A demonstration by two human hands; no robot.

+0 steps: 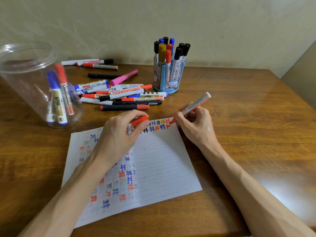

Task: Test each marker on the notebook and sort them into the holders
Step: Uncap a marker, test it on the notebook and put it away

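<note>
My right hand [195,124] grips an uncapped red marker [195,105], its tip touching the top right corner of the lined notebook page [160,166] beside rows of coloured test marks. My left hand [119,134] rests on the page and pinches the red cap [140,120]. A pile of loose markers [119,94] lies beyond the page. The clear plastic jar [30,79] at left holds a few markers, red and blue among them. The blue pen holder [168,77] behind stands full of several capped markers.
More markers [90,63] lie near the wall at the back, with a black one [102,76] and a pink one [124,77] in front of them. The wooden table [248,134] ends at the right, close to a wall.
</note>
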